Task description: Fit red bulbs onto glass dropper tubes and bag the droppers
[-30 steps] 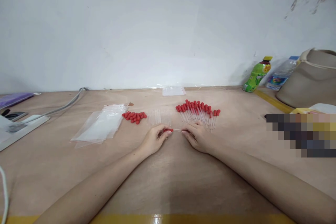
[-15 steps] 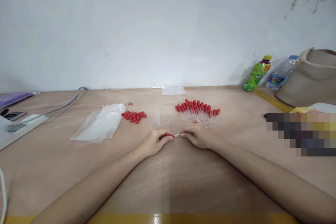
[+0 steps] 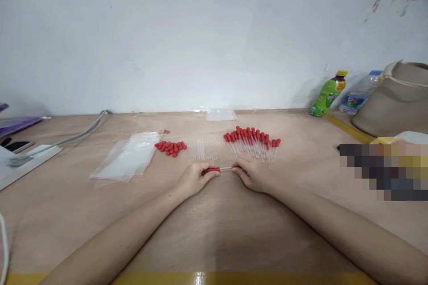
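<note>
Between the fingers of my left hand (image 3: 195,179) is a red rubber dropper bulb (image 3: 213,169). My right hand (image 3: 252,174) pinches the far end of a thin clear dropper tube (image 3: 225,168), whose other end meets the bulb's mouth. How deep the tube sits in the bulb I cannot tell. Just beyond my hands lies a row of loose clear tubes (image 3: 201,149). To their left is a small heap of red bulbs (image 3: 170,148). A fan of droppers with red bulbs on their tubes (image 3: 252,138) lies behind my right hand.
Clear plastic bags (image 3: 129,158) lie at left, and a smaller bag (image 3: 221,115) rests by the wall. A grey cable (image 3: 82,132) crosses the far left. At right stand a green drink bottle (image 3: 329,94), a water bottle (image 3: 359,93) and a beige bag (image 3: 394,98).
My right hand has shifted slightly right along the tube, and more of the tube shows between my hands. My left hand still grips the bulb.
</note>
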A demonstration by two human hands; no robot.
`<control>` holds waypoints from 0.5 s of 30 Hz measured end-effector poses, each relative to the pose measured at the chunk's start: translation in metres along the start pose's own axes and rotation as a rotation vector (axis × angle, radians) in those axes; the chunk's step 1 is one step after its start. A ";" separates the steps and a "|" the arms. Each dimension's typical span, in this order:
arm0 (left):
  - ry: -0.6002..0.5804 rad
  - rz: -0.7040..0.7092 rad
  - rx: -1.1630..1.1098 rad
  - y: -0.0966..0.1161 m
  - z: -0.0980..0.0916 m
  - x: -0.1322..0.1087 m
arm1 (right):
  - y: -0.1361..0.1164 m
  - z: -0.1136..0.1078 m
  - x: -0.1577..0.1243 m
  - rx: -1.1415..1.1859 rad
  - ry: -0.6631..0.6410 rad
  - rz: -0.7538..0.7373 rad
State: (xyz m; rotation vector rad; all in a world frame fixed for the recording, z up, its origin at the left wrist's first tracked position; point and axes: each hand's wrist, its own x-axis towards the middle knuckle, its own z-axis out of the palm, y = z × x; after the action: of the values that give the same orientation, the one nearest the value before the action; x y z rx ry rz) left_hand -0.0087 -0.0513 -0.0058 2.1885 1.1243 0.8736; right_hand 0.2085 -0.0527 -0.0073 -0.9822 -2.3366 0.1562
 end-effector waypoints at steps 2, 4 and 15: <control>0.004 -0.001 -0.009 0.000 0.001 -0.001 | -0.003 0.001 -0.001 -0.005 0.013 -0.004; 0.010 0.011 -0.010 0.001 0.002 -0.002 | -0.005 0.002 -0.001 -0.001 0.016 -0.012; 0.008 0.069 0.044 0.002 0.004 -0.004 | -0.013 0.005 0.003 -0.017 0.001 -0.024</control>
State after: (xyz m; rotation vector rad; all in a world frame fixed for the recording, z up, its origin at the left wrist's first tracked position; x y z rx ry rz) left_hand -0.0072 -0.0563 -0.0084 2.2733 1.0869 0.8958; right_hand 0.1965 -0.0597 -0.0056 -0.9620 -2.3509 0.1266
